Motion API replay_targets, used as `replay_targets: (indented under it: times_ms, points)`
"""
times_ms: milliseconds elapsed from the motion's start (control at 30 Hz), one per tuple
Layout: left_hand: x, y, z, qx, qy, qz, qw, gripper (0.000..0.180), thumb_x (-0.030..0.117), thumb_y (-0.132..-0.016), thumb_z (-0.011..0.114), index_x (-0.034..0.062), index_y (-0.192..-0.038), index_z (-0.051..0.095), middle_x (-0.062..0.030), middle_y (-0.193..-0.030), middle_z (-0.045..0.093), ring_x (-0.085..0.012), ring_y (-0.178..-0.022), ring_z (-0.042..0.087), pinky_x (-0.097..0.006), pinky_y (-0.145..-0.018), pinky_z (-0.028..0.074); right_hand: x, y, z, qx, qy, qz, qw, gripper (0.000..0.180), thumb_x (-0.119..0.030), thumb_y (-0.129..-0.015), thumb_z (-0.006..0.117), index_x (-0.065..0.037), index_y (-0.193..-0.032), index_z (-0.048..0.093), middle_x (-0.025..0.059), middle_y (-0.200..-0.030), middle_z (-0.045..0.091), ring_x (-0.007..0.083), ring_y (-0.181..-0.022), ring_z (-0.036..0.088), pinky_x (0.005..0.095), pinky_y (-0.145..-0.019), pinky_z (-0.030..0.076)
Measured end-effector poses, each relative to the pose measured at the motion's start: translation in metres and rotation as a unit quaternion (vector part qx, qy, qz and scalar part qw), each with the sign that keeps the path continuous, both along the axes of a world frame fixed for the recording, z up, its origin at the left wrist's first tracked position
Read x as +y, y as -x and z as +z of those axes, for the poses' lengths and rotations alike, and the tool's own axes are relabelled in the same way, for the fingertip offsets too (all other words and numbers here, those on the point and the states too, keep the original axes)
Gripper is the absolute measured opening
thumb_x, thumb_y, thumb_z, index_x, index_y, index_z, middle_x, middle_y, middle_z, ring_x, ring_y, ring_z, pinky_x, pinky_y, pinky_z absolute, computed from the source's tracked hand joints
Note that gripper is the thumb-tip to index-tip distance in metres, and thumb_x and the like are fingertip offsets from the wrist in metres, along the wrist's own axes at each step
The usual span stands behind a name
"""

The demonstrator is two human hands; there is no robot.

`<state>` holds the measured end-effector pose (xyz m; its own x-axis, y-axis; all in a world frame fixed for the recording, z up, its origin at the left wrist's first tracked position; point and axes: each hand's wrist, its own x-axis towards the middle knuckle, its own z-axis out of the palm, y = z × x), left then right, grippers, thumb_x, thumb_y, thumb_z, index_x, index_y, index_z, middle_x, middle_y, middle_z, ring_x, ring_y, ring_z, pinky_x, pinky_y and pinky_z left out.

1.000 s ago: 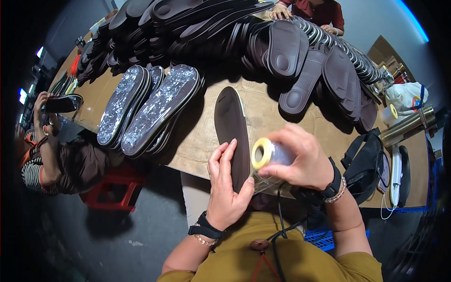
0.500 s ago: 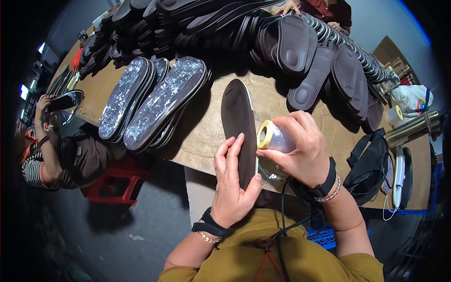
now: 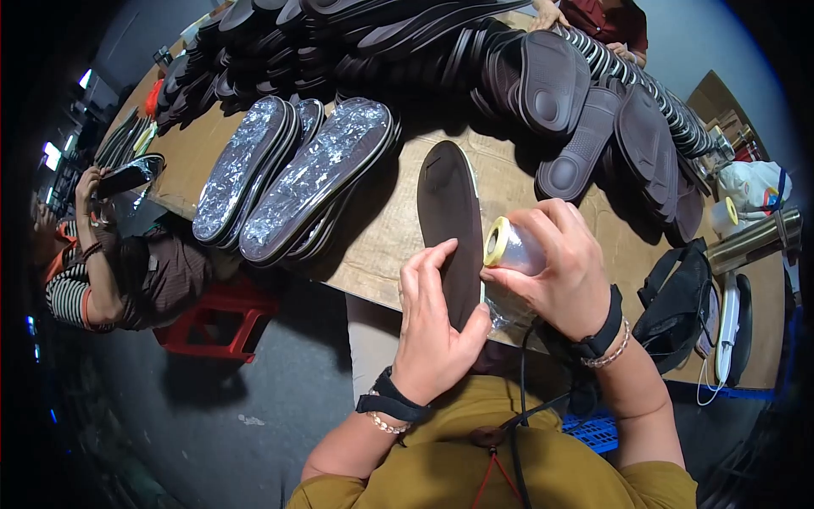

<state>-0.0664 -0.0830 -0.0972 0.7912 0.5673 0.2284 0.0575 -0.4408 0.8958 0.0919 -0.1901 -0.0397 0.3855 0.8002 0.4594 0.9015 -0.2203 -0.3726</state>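
Observation:
A dark brown shoe insole point(image 3: 448, 195) lies lengthwise in front of me over the cardboard-covered table, a pale edge showing along its right side. My left hand point(image 3: 437, 318) holds its near part, fingers across the top and thumb at the right edge; the near end is hidden. Close to the insole's right side, my right hand point(image 3: 564, 267) is closed round a small roll of clear film point(image 3: 521, 253) with a yellow core, tilted toward the insole. Crinkled clear film point(image 3: 502, 310) shows below the roll, beside my left thumb.
Film-covered insoles point(image 3: 318, 182) are stacked at left. Large piles of bare insoles point(image 3: 555, 81) span the far side. At right lie a black bag point(image 3: 670, 293), a metal flask point(image 3: 755, 242) and a white power strip point(image 3: 727, 327). A co-worker point(image 3: 102, 280) sits left by a red stool point(image 3: 220, 327).
The whole view has shifted, so most things appear slightly farther right. My hands keep nearly the same hold on the insole and film roll. The left co-worker's insole has tilted.

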Motion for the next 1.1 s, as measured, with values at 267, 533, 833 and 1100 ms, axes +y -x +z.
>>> replay_targets:
  times_ms: [267, 533, 833, 1100]
  points:
    - [0.015, -0.002, 0.009, 0.039, 0.000, 0.028, 0.999, 0.062, 0.011, -0.087, 0.074, 0.0024, -0.142, 0.046, -0.0161, -0.135, 0.052, -0.0268, -0.113, 0.058, -0.039, -0.098, 0.053, 0.003, -0.006, 0.001, -0.023, 0.064, 0.061, 0.996, 0.059, -0.034, -0.082, 0.084, 0.000, -0.124, 0.061, 0.0159, -0.102, 0.063, 0.0341, -0.097, 0.063, 0.0433, -0.086, 0.052]
    - [0.019, 0.003, 0.005, 0.044, 0.013, 0.034, 0.998, 0.065, 0.012, -0.086, 0.075, 0.0049, -0.144, 0.047, -0.0136, -0.133, 0.054, -0.0230, -0.109, 0.058, -0.037, -0.094, 0.055, 0.007, -0.022, 0.007, 0.115, 0.048, 0.135, 0.983, 0.052, -0.029, -0.086, 0.082, 0.002, -0.123, 0.063, 0.0189, -0.103, 0.065, 0.0384, -0.096, 0.066, 0.0454, -0.086, 0.053]
    - [0.018, 0.003, 0.004, 0.047, -0.003, 0.035, 0.998, 0.068, 0.014, -0.085, 0.076, 0.0054, -0.145, 0.046, -0.0129, -0.135, 0.054, -0.0232, -0.107, 0.056, -0.037, -0.093, 0.054, 0.018, -0.015, -0.005, 0.009, -0.070, 0.045, 0.997, 0.050, -0.019, -0.073, 0.089, -0.005, -0.116, 0.069, 0.0149, -0.101, 0.066, 0.0354, -0.088, 0.069, 0.0420, -0.076, 0.057]
    - [0.017, 0.003, 0.003, 0.044, -0.013, 0.039, 0.998, 0.069, 0.013, -0.084, 0.076, 0.0055, -0.146, 0.046, -0.0128, -0.135, 0.055, -0.0229, -0.105, 0.056, -0.037, -0.092, 0.055, 0.018, -0.010, -0.005, -0.043, -0.070, 0.034, 0.996, 0.054, -0.019, -0.071, 0.089, -0.004, -0.119, 0.067, 0.0165, -0.103, 0.066, 0.0349, -0.092, 0.068, 0.0422, -0.079, 0.057]
